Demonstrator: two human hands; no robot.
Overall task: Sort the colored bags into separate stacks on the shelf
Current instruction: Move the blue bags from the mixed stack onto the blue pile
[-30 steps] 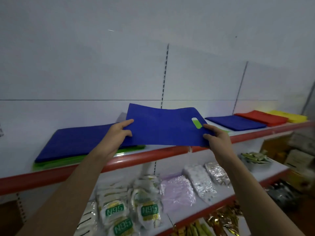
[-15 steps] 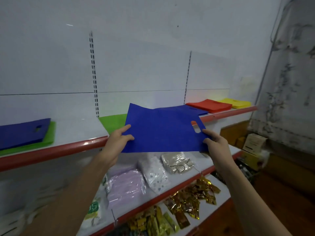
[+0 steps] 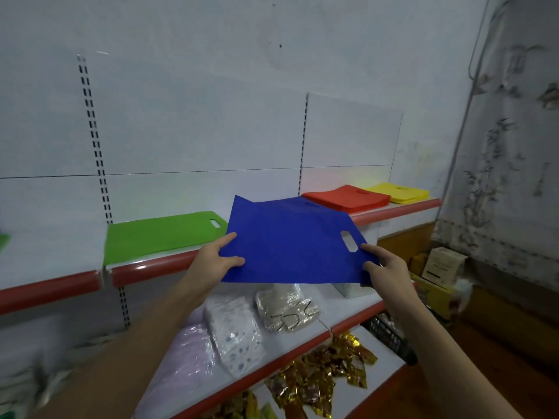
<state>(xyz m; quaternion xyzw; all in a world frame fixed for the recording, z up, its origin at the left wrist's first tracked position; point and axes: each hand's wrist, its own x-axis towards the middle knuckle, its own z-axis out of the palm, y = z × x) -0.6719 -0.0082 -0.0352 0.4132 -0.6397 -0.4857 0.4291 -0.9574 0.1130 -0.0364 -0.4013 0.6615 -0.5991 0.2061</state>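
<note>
On the red-edged shelf (image 3: 151,267), green (image 3: 163,234), red (image 3: 348,198) and yellow stacks (image 3: 399,192) lie sorted; left hand (image 3: 211,261) and right hand (image 3: 387,267) fingers pinch a blue bag (image 3: 290,246), unplaced.

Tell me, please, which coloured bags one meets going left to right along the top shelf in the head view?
green bag → blue bag, held by the left hand and right hand → red stack → yellow stack
</note>
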